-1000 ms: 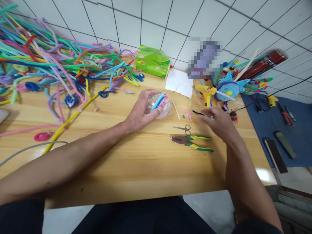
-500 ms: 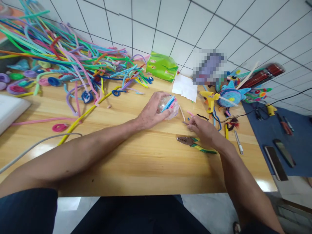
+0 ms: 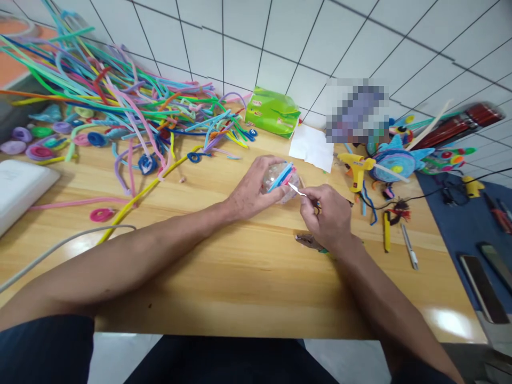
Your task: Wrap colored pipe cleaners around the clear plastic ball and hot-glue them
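My left hand [image 3: 256, 184] is curled around a clear, rounded plastic piece [image 3: 273, 175], steadying it on the wooden table. Light blue, darker blue and pink strips [image 3: 281, 177] lie across the clear piece, by my left thumb. My right hand [image 3: 326, 213] is closed on a slim tool with a pointed silvery tip [image 3: 296, 189]; my fingers hide most of its handle, so its kind is unclear. The tip meets or nearly meets the pink strip. Pliers [image 3: 309, 241] lie just below my right hand, their handles mostly covered by it.
A heap of coloured pipe cleaners [image 3: 140, 101] spreads across the back left. Behind my hands are a green packet [image 3: 272, 113] and white paper [image 3: 312, 148]. To the right lie a yellow glue gun [image 3: 357, 169], a blue fish-like craft piece [image 3: 396, 164], and a pen-like tool [image 3: 409, 248].
My right hand has lifted from the tabletop beside the pliers, bringing the pointed tool over to the strips. My left hand stays on the clear piece. The view has shifted slightly.
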The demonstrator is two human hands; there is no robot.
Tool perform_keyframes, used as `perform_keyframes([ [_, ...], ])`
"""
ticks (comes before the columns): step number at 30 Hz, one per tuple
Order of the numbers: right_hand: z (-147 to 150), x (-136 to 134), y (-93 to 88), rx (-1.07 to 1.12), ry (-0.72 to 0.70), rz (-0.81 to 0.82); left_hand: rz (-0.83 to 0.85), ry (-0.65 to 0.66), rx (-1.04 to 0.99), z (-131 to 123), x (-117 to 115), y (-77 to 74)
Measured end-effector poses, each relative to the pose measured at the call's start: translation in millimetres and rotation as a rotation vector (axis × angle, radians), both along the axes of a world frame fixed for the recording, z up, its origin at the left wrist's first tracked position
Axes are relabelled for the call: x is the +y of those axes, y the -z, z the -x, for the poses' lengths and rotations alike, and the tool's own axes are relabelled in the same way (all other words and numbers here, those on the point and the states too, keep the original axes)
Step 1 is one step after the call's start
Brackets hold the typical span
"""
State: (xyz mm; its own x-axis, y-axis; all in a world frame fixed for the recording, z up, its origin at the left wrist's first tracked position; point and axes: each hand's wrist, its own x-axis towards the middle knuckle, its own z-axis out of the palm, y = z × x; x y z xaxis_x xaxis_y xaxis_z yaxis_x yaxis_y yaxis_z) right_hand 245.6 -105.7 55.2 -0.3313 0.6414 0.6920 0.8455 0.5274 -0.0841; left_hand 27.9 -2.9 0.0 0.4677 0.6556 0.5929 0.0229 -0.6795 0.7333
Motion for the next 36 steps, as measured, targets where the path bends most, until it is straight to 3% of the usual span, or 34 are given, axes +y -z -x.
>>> perform_keyframes([
  [9, -1, -3, 5.8, -0.006, 0.037, 0.148, 0.024, -0.014, 0.048, 3, -2, -3.6],
  [21, 0, -1, 8.0, 0.037, 0.010, 0.102, 0.046, 0.006, 0.054, 5, -1, -4.8],
  [27, 0, -1, 10.2, 0.058, 0.048, 0.137, 0.078, 0.099, 0.040, 10, 5, -3.4],
  [36, -1, 2, 15.5, 0.110, 0.050, 0.106, 0.073, 0.085, 0.072, 9, 7, -5.4],
])
